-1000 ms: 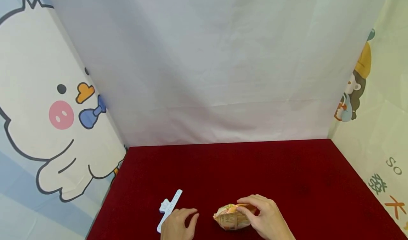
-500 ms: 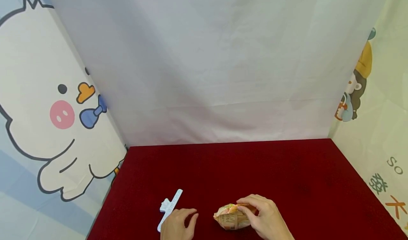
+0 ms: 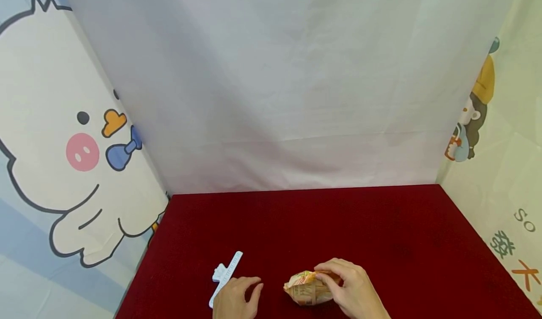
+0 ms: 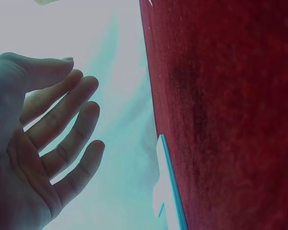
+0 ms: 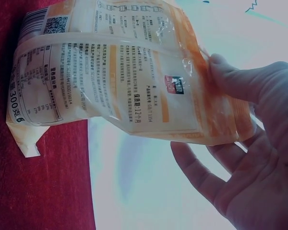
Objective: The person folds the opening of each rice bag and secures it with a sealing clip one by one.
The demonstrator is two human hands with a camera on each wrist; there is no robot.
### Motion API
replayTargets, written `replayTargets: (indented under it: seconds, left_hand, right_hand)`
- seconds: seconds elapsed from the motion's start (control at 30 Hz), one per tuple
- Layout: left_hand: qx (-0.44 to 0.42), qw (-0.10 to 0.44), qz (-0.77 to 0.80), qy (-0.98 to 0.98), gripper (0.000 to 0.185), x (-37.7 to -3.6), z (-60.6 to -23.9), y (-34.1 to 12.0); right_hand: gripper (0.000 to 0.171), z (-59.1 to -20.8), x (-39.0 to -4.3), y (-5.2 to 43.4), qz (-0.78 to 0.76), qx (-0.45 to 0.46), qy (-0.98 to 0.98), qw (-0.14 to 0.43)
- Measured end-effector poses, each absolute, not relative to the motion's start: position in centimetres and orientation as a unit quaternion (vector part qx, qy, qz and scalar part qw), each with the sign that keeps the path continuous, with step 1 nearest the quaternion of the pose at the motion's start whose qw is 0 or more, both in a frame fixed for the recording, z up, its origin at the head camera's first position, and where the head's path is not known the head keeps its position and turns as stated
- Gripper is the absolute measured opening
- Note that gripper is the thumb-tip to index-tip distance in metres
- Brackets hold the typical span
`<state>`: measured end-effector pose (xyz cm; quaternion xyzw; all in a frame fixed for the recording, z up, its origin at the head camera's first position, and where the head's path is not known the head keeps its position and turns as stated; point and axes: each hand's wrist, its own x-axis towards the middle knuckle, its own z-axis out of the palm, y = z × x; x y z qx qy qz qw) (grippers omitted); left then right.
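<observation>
My right hand point(image 3: 353, 288) pinches the top edge of a printed orange-and-clear plastic food bag point(image 3: 306, 291) between thumb and fingers. In the right wrist view the bag point(image 5: 101, 72) shows dense print, a barcode and "300" on its back, and its lower end meets the red cloth. My left hand point(image 3: 237, 298) holds nothing; its fingers point(image 4: 62, 110) are loosely bent, with the thumb apart from them. Just beyond the left hand lies a pale blue bag clip point(image 3: 226, 276) with a long straight bar, its near part partly covered by that hand in the head view.
A dark red cloth point(image 3: 305, 229) covers the table. A plain pale curtain point(image 3: 288, 83) hangs behind its far edge. Cartoon-printed curtains stand at the sides, the left one point(image 3: 46, 168) with a white chick and the right one point(image 3: 504, 178) with a small figure.
</observation>
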<state>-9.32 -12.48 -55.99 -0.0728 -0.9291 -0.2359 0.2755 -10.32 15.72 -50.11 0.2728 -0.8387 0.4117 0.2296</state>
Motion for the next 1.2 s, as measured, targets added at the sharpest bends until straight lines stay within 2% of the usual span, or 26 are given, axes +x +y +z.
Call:
replayTargets:
  seconds: [0.2,0.5,1.2]
  left_hand:
    - [-0.063,0.255,-0.234,-0.936,0.009,-9.3,-55.8,-12.6]
    - [-0.067,0.257,-0.227,-0.937,0.010,-9.3,-55.6,-12.7]
    - [-0.038,0.197,-0.227,-0.953,0.008,-9.1,-55.0,-13.3]
  right_hand:
    - [0.031,-50.1,-10.3,15.8,0.410,0.276,-0.839,0.229]
    - [0.030,-50.0,-10.2,15.9,0.409,0.271,-0.842,0.225]
    - [0.027,-49.8,-10.1,15.9,0.408,0.270,-0.845,0.216]
